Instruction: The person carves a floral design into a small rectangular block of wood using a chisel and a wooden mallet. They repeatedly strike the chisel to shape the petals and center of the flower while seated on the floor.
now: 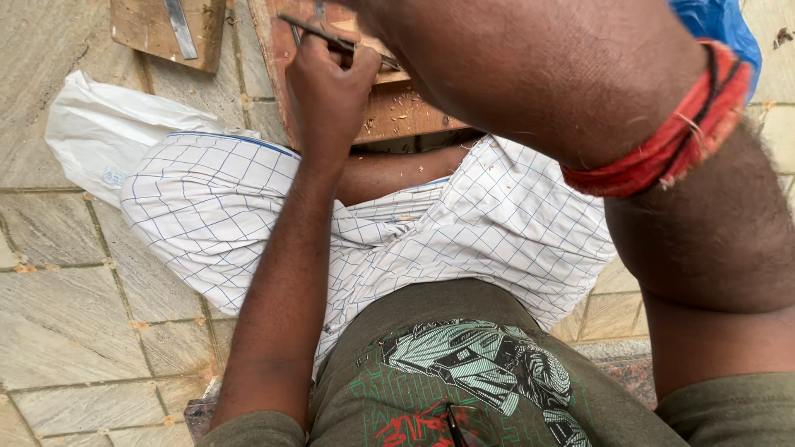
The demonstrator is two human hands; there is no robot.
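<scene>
Left grip [331, 87]: closed around a thin metal tool [331, 37], fingers wrapped tight, knuckles up.
Tool: slim dark rod, slanting from upper left of the grip down to the right, tip resting on the wood just right of the grip.
Wooden board [397, 112]: reddish brown, lying flat on the floor, directly under and beyond the left grip; pale shavings scattered on it right below the grip.
Right grip: hand itself out of sight past the top edge; only forearm and wrist showing, so state of fingers impossible to tell.
Red thread band [671, 136]: wound around the right wrist, far right of the left grip.
Checked cloth [497, 232]: white with blue lines, draped over the folded legs, nearer than the grip.
White plastic bag [99, 132]: on the floor, left of the grip, partly tucked under the cloth.
Second wooden piece [145, 29]: upper left of the grip, a flat metal blade [180, 29] lying on it.
Floor [66, 323]: grey stone slabs.
</scene>
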